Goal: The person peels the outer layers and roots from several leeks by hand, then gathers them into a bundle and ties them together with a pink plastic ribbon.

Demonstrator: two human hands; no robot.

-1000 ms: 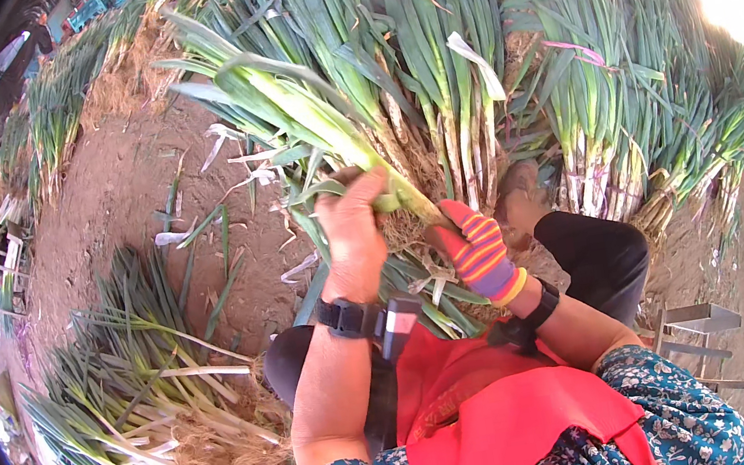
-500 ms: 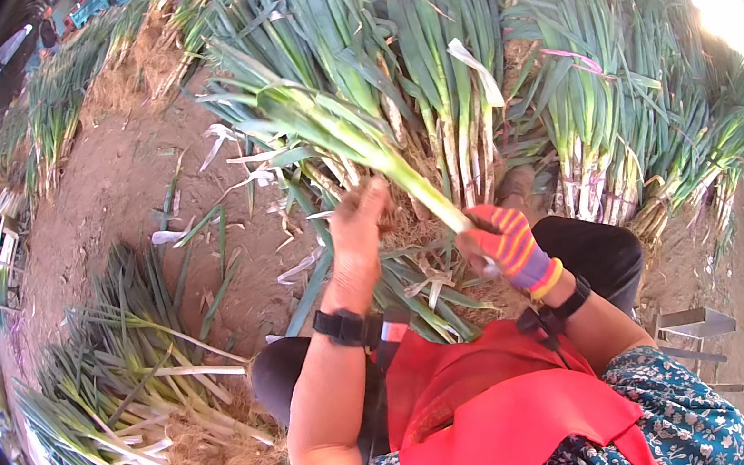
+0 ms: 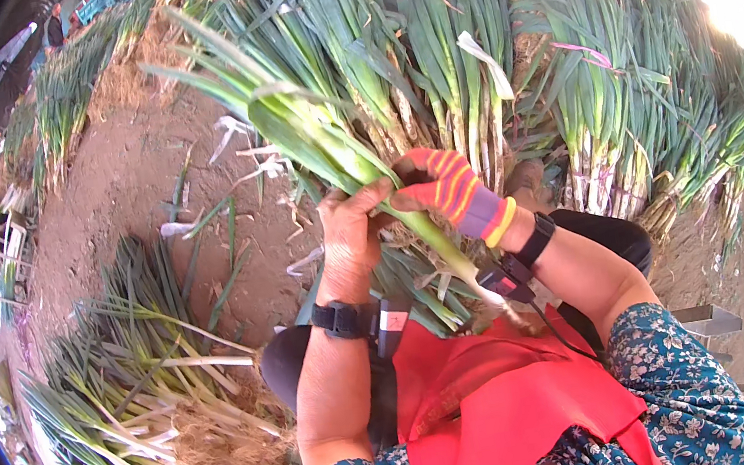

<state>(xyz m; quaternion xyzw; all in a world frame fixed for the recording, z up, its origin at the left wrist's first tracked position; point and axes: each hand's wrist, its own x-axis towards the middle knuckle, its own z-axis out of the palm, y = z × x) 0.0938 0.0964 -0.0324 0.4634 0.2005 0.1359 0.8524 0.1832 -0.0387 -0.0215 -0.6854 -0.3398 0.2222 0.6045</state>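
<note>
A leek runs slantwise across the middle, its green leaves fanning to the upper left and its pale root end pointing down at the red apron. My bare left hand is closed around the stalk, thumb on top, just below where the leaves spread. My right hand, in a striped orange and purple glove, touches the stalk right beside the left thumb. Its fingers are bent in a pinch on an outer leaf of the leek; the fingertips are partly hidden. Dark straps with small devices circle both wrists.
Unbound leeks with tangled roots lie in a pile at the lower left. Upright leek bundles stand ahead, and more bundles tied with pink string stand to the right. Loose leaf scraps litter the dirt floor. A metal stool edge shows at right.
My right hand has moved up and left along the stalk, from the lower end to beside my left hand. The leek now stands steeper, its root end lower, toward the apron.
</note>
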